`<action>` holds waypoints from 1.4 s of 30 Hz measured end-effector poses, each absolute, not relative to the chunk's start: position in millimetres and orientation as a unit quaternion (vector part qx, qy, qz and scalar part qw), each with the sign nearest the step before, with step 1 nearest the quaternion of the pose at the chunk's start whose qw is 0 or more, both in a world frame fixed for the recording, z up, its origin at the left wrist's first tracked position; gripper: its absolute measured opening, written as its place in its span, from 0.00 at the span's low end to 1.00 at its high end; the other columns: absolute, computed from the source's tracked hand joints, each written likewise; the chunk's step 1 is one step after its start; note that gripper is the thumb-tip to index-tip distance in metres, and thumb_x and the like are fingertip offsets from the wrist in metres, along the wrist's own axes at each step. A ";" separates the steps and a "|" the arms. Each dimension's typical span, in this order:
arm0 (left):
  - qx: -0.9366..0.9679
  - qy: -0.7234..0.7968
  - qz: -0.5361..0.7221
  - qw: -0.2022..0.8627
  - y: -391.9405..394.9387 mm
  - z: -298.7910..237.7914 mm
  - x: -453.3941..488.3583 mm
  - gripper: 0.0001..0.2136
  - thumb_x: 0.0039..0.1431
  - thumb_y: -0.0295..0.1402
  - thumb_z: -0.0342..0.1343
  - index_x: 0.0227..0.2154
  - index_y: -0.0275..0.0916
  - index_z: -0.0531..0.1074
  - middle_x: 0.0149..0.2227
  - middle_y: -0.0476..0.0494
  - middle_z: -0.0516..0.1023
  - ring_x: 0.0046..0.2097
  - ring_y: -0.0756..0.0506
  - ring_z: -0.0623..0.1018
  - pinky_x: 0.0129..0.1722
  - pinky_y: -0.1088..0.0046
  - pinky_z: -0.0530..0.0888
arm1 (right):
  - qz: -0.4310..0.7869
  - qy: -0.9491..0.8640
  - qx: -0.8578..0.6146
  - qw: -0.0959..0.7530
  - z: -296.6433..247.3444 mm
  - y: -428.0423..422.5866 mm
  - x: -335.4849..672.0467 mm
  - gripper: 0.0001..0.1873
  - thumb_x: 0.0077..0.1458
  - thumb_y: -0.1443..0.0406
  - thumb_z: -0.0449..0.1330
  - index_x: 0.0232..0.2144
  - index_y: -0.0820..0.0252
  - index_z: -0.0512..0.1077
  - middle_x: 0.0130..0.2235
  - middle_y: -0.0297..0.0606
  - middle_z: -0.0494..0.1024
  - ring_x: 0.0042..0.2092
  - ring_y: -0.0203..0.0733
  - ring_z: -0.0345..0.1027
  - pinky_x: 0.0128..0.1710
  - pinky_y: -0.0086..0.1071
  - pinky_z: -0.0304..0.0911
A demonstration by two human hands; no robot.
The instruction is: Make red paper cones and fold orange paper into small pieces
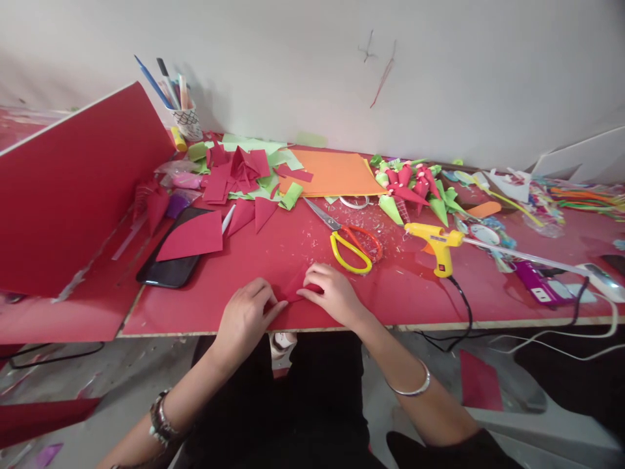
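Note:
Between my hands, near the table's front edge, lies a piece of red paper [291,288] that blends into the red tabletop. My left hand [248,315] has its fingers closed at the paper's left side. With thumb and fingers pinched, my right hand [334,293] grips its right side. Part of the paper is hidden by my fingers. Just beyond my right hand rest scissors [350,258] with yellow and red handles. A curved red paper sheet [194,238] lies across a black phone [168,273] to the left of my hands.
A yellow glue gun [439,245] stands at right, its black cord running off the table edge. Behind are orange sheets [336,172], red and green scraps [244,170], and small paper cones [415,185]. A pen cup [188,122] and a large red board [83,189] stand left.

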State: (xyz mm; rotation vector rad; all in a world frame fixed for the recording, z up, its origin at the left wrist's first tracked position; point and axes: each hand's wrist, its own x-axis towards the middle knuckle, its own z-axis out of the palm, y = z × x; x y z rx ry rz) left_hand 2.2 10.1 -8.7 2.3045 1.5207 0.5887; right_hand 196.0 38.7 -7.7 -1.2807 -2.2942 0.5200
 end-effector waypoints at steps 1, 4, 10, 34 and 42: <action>0.805 0.533 0.206 0.160 10.1 -8.4 2.4 0.11 0.58 0.36 0.48 0.22 0.37 0.63 0.28 0.48 0.65 0.29 0.49 0.67 0.30 0.73 0.65 | 0.184 -0.836 -0.465 0.227 -7.8 38.6 195.9 0.09 0.53 0.61 0.56 0.26 0.60 0.68 0.32 0.35 0.70 0.34 0.37 0.63 0.34 0.28 0.59; 0.806 0.538 0.195 0.155 10.4 -7.4 2.7 0.11 0.58 0.36 0.47 0.24 0.37 0.63 0.30 0.47 0.65 0.30 0.49 0.68 0.31 0.73 0.66 | 0.172 -0.840 -0.464 0.224 -8.3 38.2 195.6 0.09 0.53 0.61 0.56 0.26 0.60 0.68 0.32 0.36 0.70 0.34 0.37 0.63 0.34 0.28 0.58; 0.802 0.550 0.164 0.164 11.0 -3.7 -3.8 0.08 0.59 0.35 0.46 0.27 0.38 0.64 0.31 0.48 0.66 0.31 0.49 0.69 0.31 0.74 0.66 | 0.158 -0.843 -0.464 0.223 -10.3 40.2 195.3 0.09 0.54 0.61 0.55 0.26 0.60 0.67 0.31 0.36 0.70 0.34 0.37 0.62 0.34 0.28 0.57; 0.833 0.528 0.098 0.133 30.2 0.6 -11.5 0.06 0.58 0.35 0.48 0.35 0.41 0.67 0.35 0.48 0.70 0.36 0.47 0.72 0.34 0.73 0.66 | 0.121 -0.851 -0.467 0.207 -12.6 39.5 194.2 0.08 0.55 0.63 0.54 0.27 0.60 0.67 0.32 0.36 0.69 0.35 0.38 0.61 0.34 0.29 0.57; 0.950 0.310 0.040 0.024 15.8 8.1 -9.1 0.17 0.60 0.24 0.39 0.51 0.41 0.62 0.49 0.42 0.69 0.47 0.45 0.70 0.46 0.67 0.66 | 0.093 -0.860 -0.468 0.183 -9.6 38.4 192.6 0.09 0.56 0.62 0.53 0.27 0.60 0.66 0.32 0.36 0.69 0.35 0.38 0.61 0.34 0.29 0.56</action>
